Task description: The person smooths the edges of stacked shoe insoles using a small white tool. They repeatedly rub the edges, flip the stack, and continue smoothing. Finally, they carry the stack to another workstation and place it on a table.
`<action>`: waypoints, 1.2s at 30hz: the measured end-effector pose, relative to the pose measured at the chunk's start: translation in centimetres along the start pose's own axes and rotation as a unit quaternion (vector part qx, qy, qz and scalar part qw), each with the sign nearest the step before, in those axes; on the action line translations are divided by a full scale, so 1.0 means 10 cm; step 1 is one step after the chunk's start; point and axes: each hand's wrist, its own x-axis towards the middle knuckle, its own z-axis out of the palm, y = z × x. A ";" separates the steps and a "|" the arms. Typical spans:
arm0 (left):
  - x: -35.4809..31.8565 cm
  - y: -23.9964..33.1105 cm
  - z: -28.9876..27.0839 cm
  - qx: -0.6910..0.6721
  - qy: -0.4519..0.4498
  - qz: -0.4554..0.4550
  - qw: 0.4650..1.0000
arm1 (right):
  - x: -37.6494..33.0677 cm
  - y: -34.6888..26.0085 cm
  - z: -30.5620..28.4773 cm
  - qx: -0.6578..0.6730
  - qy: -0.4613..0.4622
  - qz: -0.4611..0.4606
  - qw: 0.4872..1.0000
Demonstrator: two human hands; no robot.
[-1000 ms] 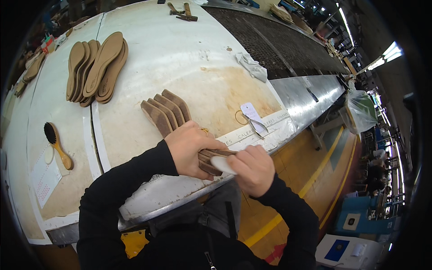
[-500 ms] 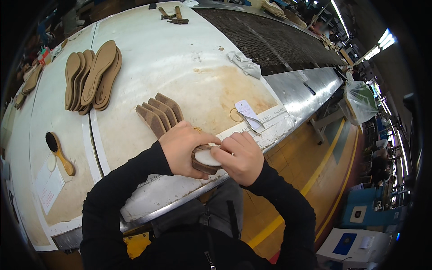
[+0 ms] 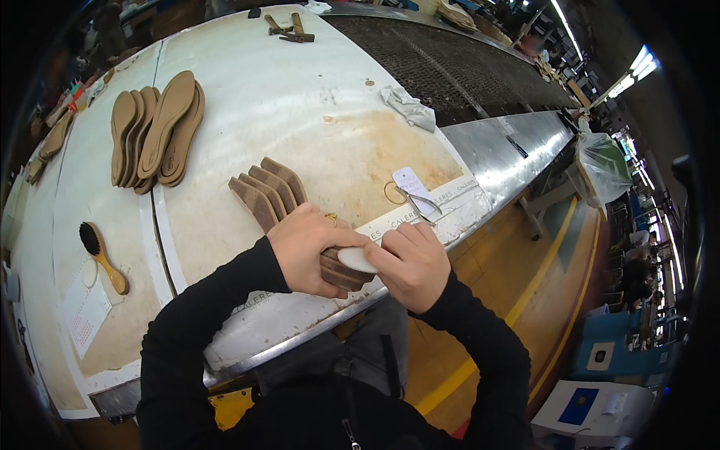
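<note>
Since the earlier frames the two hands have drawn closer together over the near edge of the tabletop (image 3: 315, 112), and the small stack between them now shows a pale oval face turned upward.

Head view: the left hand (image 3: 304, 251) curls around the stack of brown insole pieces (image 3: 345, 271), fingers closed on its far side; the right hand (image 3: 409, 262) pinches the pale end of it from the near side. The stack sits just above the tabletop's front edge, in front of the person's chest. It looks light, thin and bendable, probably a fibreboard or foam layer, though the hands hide most of it; gripping it by the long edges would keep the layers aligned.

Just behind the hands lie fanned brown pieces (image 3: 266, 191). A white tag on a ring (image 3: 412, 187) rests right of them, a grey rag (image 3: 409, 106) farther back. Tan full-length insoles (image 3: 157, 127) are piled at left, a wooden brush (image 3: 101, 255) nearer, beside a white printed sheet (image 3: 82, 315).
</note>
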 end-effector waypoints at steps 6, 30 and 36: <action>-0.02 -0.04 0.04 0.003 0.008 0.007 1.000 | -0.47 0.12 -0.06 -0.010 -0.036 0.097 0.995; 0.12 0.63 -0.29 -0.058 0.219 0.013 0.974 | -0.55 0.09 -0.20 0.390 0.291 0.356 0.798; 0.08 0.80 -0.17 -0.197 0.162 0.026 0.967 | -0.16 0.10 -0.70 0.368 0.283 0.275 0.842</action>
